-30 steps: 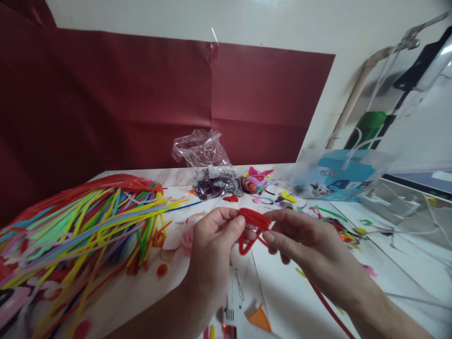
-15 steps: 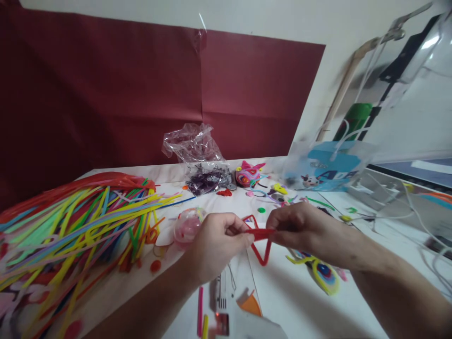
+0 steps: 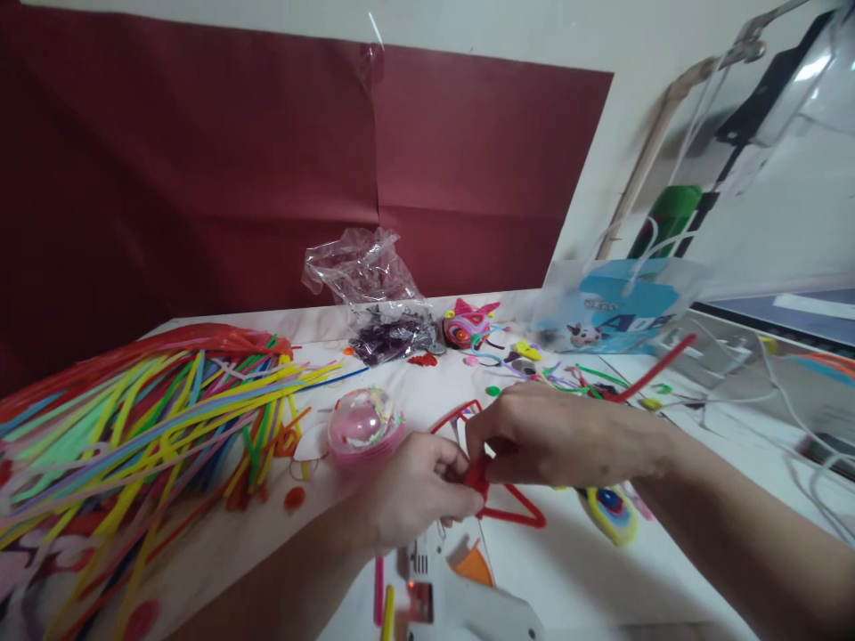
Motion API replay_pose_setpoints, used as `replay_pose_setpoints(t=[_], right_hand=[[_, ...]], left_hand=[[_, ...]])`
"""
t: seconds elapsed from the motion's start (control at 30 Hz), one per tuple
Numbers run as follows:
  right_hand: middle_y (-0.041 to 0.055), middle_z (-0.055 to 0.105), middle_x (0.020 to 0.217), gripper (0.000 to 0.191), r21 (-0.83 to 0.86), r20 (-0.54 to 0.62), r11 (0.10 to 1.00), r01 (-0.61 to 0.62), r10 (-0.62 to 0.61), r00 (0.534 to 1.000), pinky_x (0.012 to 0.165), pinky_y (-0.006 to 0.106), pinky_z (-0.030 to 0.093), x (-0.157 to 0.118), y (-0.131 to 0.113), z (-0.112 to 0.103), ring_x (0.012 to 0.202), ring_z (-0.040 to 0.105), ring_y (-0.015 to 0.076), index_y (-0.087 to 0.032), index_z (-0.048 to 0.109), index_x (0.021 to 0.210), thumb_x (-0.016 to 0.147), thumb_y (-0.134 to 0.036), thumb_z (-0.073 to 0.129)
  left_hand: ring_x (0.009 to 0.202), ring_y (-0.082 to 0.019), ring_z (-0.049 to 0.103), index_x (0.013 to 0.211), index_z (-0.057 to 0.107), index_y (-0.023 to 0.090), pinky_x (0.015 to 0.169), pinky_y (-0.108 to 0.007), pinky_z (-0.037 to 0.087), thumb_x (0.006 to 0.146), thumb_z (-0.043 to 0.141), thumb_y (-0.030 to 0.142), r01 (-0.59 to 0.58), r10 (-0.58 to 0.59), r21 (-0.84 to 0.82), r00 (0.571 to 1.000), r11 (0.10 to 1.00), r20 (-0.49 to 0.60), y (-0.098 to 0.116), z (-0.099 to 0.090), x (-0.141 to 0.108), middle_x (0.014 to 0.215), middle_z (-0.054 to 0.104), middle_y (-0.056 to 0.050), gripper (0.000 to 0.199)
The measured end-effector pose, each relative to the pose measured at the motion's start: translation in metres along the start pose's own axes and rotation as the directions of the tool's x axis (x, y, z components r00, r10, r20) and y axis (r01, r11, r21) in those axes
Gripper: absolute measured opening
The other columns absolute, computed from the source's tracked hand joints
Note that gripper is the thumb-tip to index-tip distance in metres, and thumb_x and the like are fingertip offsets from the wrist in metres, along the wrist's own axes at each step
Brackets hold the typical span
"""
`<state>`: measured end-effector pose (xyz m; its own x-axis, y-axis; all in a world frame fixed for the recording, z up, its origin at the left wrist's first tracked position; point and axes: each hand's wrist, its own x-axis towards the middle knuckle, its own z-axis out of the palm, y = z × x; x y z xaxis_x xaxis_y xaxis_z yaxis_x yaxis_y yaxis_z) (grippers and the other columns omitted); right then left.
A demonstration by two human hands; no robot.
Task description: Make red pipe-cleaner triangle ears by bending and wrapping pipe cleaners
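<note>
Both hands meet over the middle of the white table, pinching a red pipe-cleaner shape (image 3: 527, 515). My left hand (image 3: 424, 481) is closed on its bundled centre from the left. From the right, my right hand (image 3: 527, 436) grips the same spot, fingers bent down. One bent red loop sticks out below the right hand, another above between the hands, and a straight red end (image 3: 658, 367) shows beyond the right wrist. A clear pink ball (image 3: 366, 423) lies just left of the left hand. The pinched part is mostly hidden by the fingers.
Many coloured pipe cleaners (image 3: 153, 401) spread over the left side. A white glue gun (image 3: 474, 605) and an orange piece (image 3: 476, 565) lie in front. Behind are a clear plastic bag (image 3: 370, 276), a pink decorated figure (image 3: 469, 326) and a blue-and-white bag (image 3: 614, 307). Cables run at right.
The red shape has turned, its lower loop now pointing right. My hands have come together and my left hand sits slightly lower. The red end beyond the right wrist has come into view.
</note>
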<state>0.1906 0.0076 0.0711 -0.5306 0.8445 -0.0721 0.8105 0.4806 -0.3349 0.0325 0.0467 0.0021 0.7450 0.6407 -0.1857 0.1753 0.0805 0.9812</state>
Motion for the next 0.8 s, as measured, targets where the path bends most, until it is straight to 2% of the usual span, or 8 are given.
replay_pose_setpoints(t=[0.1,0.17,0.23,0.3,0.37,0.53,0.63,0.8], right_hand=[[0.0038,0.067,0.084,0.018,0.025,-0.300,1.000,0.003,0.005,0.954,0.064,0.026,0.043,-0.006,-0.001,-0.001,0.075,0.059,0.0199,-0.022,0.067,0.091,0.075,-0.019,0.060],[0.0059,0.064,0.100,0.020,0.045,-0.603,0.998,0.045,-0.009,0.798,0.075,0.031,0.043,-0.013,-0.002,-0.001,0.090,0.057,0.0234,-0.023,0.063,0.098,0.079,-0.026,0.057],[0.0038,0.064,0.092,0.012,0.065,-0.778,0.997,0.037,0.027,0.627,0.073,0.029,0.043,-0.021,-0.003,0.002,0.084,0.057,0.0218,-0.024,0.062,0.090,0.081,-0.030,0.056],[0.0015,0.063,0.073,0.013,0.132,-0.825,0.991,-0.015,0.118,0.553,0.060,0.027,0.042,-0.024,-0.003,0.007,0.067,0.056,0.0187,-0.023,0.061,0.074,0.081,-0.033,0.057],[0.0011,0.059,0.061,0.022,0.240,-0.769,0.968,-0.075,0.237,0.593,0.049,0.026,0.038,-0.022,-0.001,0.015,0.056,0.052,0.0167,-0.021,0.058,0.064,0.080,-0.036,0.057],[0.0023,0.061,0.062,0.024,0.607,-0.415,0.792,-0.069,0.389,0.822,0.048,0.025,0.036,-0.003,0.008,0.039,0.055,0.051,0.0149,-0.016,0.062,0.068,0.077,-0.038,0.060],[-0.0013,0.056,0.053,0.024,0.807,-0.373,0.587,0.068,0.416,0.829,0.046,0.021,0.035,0.003,0.013,0.048,0.049,0.046,0.0104,-0.015,0.059,0.059,0.073,-0.033,0.065],[-0.0012,0.056,0.052,0.023,0.926,-0.354,0.318,0.203,0.547,0.758,0.044,0.020,0.036,-0.001,0.019,0.049,0.046,0.045,0.0084,-0.014,0.063,0.058,0.063,-0.032,0.075]], left_hand=[[0.046,-0.008,0.043,0.058,0.056,0.014,0.048,-0.023,0.032,0.056,0.060,0.013,-0.033,0.021,-0.106,0.993,0.994,-0.113,0.006,0.000,-0.002,0.050,0.051,0.003,0.004],[0.045,-0.009,0.044,0.058,0.057,0.013,0.048,-0.023,0.033,0.055,0.060,0.013,-0.062,0.029,-0.155,0.978,0.986,-0.206,0.009,-0.001,-0.003,0.051,0.053,0.002,0.005],[0.045,-0.009,0.045,0.058,0.057,0.013,0.048,-0.023,0.034,0.055,0.060,0.014,-0.089,0.039,-0.184,0.965,0.979,-0.258,0.011,-0.002,-0.003,0.051,0.053,0.001,0.004],[0.045,-0.009,0.044,0.058,0.057,0.013,0.048,-0.023,0.034,0.057,0.060,0.015,-0.118,0.058,-0.205,0.959,0.972,-0.276,0.012,-0.001,-0.003,0.051,0.053,0.001,0.004],[0.045,-0.008,0.044,0.058,0.057,0.013,0.048,-0.022,0.033,0.058,0.060,0.016,-0.139,0.071,-0.222,0.955,0.965,-0.287,0.011,0.000,-0.004,0.051,0.052,0.001,0.005],[0.045,-0.008,0.043,0.057,0.056,0.013,0.048,-0.022,0.032,0.060,0.059,0.014,-0.137,0.083,-0.204,0.963,0.969,-0.257,0.006,0.010,-0.006,0.046,0.050,0.003,0.004],[0.044,-0.008,0.044,0.057,0.056,0.013,0.048,-0.022,0.033,0.060,0.060,0.013,-0.116,0.058,-0.263,0.974,0.958,-0.217,0.003,0.015,-0.006,0.047,0.051,0.002,0.005],[0.048,-0.009,0.048,0.065,0.058,0.012,0.050,-0.022,0.035,0.060,0.065,0.015,-0.115,0.011,-0.409,0.969,0.905,-0.248,0.002,0.017,-0.006,0.054,0.056,0.001,0.009]])
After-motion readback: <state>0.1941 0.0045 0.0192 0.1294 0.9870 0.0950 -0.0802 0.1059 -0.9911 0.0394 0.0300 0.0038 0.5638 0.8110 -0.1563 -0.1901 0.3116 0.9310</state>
